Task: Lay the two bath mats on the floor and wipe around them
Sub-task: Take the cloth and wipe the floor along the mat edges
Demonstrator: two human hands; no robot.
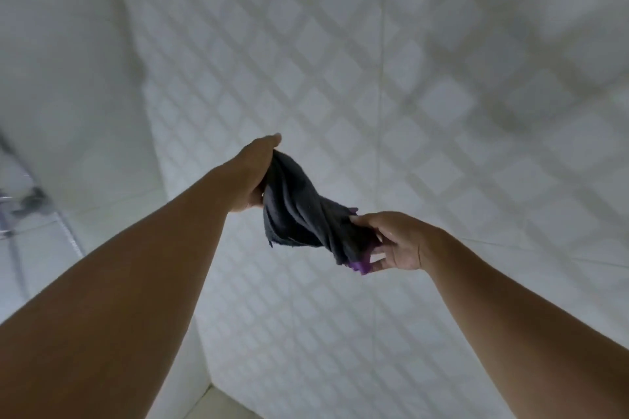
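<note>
We hold a dark grey cloth [299, 214] up between both hands, arms stretched out in front of us. Our left hand [253, 177] is clenched round the cloth's upper, farther end, the fabric bunched in its grasp. Our right hand [394, 241], lower and to the right, pinches the nearer end between thumb and fingers, where a purple edge [360, 265] pokes out below the grey. The cloth hangs twisted in folds from one hand to the other, clear of any surface. Behind it spreads a white tiled surface [442, 78] with a faint diamond pattern, meeting a plain white panel [61, 61] on the left. At the far left edge we make out a blurred metal fitting [20, 207], too smeared to name
</note>
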